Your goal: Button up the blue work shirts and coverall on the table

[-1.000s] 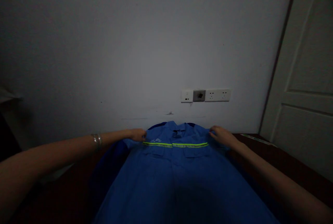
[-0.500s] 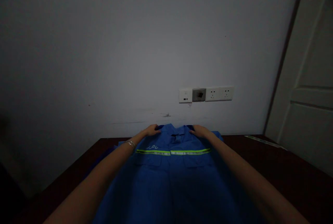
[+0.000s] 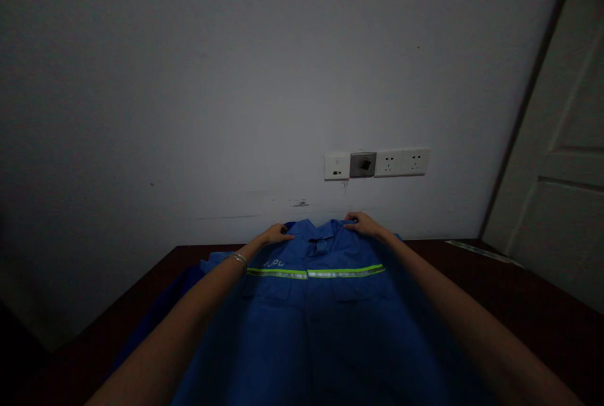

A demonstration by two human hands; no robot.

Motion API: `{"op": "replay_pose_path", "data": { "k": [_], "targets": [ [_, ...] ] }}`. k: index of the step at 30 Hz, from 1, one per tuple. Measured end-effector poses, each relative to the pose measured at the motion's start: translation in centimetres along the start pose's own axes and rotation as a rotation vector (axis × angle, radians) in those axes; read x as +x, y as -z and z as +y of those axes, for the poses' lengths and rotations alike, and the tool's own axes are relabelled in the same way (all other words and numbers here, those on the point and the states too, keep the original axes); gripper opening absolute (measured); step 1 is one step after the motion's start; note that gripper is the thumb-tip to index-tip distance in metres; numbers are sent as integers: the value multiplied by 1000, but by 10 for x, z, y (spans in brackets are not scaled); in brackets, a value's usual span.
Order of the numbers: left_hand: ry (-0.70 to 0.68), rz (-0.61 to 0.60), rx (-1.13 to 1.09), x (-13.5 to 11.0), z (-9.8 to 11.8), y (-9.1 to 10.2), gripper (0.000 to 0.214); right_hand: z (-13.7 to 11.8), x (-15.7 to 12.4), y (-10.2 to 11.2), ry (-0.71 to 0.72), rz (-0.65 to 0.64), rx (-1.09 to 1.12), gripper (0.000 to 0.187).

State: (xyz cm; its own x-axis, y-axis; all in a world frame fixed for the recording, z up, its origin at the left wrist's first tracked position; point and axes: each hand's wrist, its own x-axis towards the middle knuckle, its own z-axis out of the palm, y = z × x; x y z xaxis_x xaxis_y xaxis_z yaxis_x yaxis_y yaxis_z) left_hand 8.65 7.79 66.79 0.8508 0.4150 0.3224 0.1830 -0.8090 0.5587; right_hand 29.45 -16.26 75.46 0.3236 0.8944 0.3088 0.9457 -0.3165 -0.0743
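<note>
A blue work shirt [image 3: 321, 324] with a yellow-green reflective stripe [image 3: 315, 272] across the chest lies flat on a dark brown table [image 3: 509, 293], collar toward the wall. My left hand [image 3: 275, 233] rests on the left side of the collar, fingers closed on the fabric; a silver bracelet [image 3: 239, 259] is on that wrist. My right hand [image 3: 362, 225] holds the right side of the collar, fingers curled on its edge. Both forearms stretch over the shirt.
A white wall stands right behind the table, with a row of sockets and a switch [image 3: 376, 164] above the collar. A white door [image 3: 561, 160] is at the right. A pale strip [image 3: 481, 252] lies on the table near the door.
Both hands have moved inward from the shirt's shoulders to the collar. The camera has shifted slightly, and the shirt's top edge sits a little higher.
</note>
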Motion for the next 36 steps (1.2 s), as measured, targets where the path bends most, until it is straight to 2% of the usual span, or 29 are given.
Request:
{"op": "replay_pose_path", "data": {
  "k": [2,6,9,11,13,15,17,22,27,31,36],
  "targets": [
    [1,34,-19,2,-2,-2,47,1,0,0,33,56,39,28],
    [-29,223,-61,7,-8,5,41,4,-4,-5,41,236,88,27],
    [-63,357,-70,8,-13,15,43,3,-10,-11,-76,321,-10,30],
    [-38,397,-76,8,-16,18,44,-1,-12,-15,-161,328,-99,33],
    [17,382,-85,9,-18,17,44,-7,-12,-19,-191,285,-182,33],
    [55,335,-95,11,-20,13,41,-15,-10,-21,-159,207,-257,31],
    [58,277,-107,13,-20,10,35,-25,-7,-23,-92,159,-322,32],
    [16,166,-163,16,-14,13,30,-53,-2,-28,144,190,-400,27],
    [-49,125,-257,22,5,16,39,-58,12,-36,128,131,-301,35],
    [-56,52,-295,31,18,15,31,-49,23,-40,225,79,-230,44],
    [-51,42,-362,33,20,23,21,-41,34,-35,217,111,-45,17]
  ]
}}
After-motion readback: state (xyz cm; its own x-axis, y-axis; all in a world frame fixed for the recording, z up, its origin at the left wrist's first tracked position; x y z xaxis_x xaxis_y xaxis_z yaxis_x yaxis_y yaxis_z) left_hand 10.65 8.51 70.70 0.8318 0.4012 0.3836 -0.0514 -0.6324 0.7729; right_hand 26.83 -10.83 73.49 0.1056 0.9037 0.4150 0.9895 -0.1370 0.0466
